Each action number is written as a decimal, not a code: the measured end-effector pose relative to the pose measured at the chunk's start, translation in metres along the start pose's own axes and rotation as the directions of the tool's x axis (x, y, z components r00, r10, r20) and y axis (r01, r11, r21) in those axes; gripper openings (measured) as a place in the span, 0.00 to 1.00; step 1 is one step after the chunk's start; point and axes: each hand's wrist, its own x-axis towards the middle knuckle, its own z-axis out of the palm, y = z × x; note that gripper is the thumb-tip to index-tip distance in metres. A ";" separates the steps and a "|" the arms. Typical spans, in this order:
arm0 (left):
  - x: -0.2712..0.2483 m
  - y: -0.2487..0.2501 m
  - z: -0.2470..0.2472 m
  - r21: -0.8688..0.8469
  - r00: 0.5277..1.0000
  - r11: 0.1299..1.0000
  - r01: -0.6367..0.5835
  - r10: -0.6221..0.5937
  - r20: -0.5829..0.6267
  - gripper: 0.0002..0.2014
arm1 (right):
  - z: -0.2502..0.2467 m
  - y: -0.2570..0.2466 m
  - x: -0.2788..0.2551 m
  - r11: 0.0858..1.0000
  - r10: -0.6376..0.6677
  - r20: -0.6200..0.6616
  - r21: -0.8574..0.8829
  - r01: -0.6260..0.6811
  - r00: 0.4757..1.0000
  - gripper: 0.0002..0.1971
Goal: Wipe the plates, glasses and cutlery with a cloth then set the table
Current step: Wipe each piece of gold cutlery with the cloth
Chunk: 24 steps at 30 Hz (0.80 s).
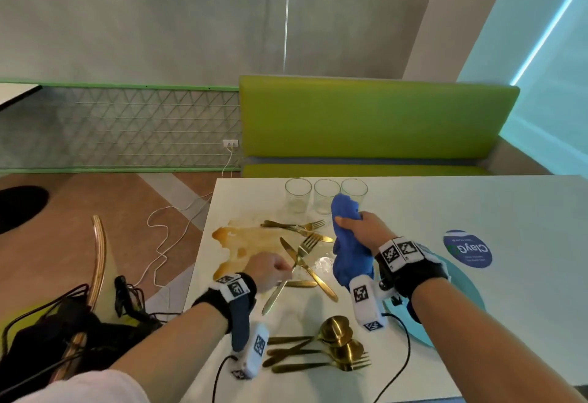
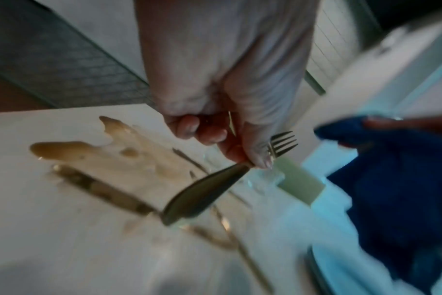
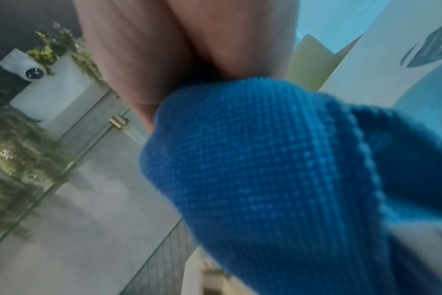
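We are pinching the stiff, slick fork mid-handle in our left hand — our right hand is gripping the soft cloth.

I read only "ClayG", upside down from my side, on the round blue sticker stuck to the table; its smaller lines are too blurred to make out.

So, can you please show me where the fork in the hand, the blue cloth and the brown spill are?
fork [image 1: 306, 244]: head view, on the tines.
blue cloth [image 1: 348, 259]: head view, on the hanging part.
brown spill [image 1: 254, 238]: head view, on its middle.
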 end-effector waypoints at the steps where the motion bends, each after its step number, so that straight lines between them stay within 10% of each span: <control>1: -0.004 -0.006 0.013 0.093 0.998 0.995 -0.021 0.015 0.064 0.10 | -0.003 0.000 -0.003 1.000 0.009 -0.021 0.005 -0.009 1.000 0.29; 16: 0.007 -0.028 0.082 0.366 0.936 0.926 -0.095 -0.042 0.349 0.09 | -0.027 0.030 0.002 0.996 0.055 -0.093 -0.058 -0.061 0.994 0.22; 24: 0.096 0.018 0.022 0.288 0.999 0.957 -0.021 0.012 0.035 0.06 | -0.039 0.024 0.056 0.945 0.185 0.069 0.260 -0.196 0.980 0.08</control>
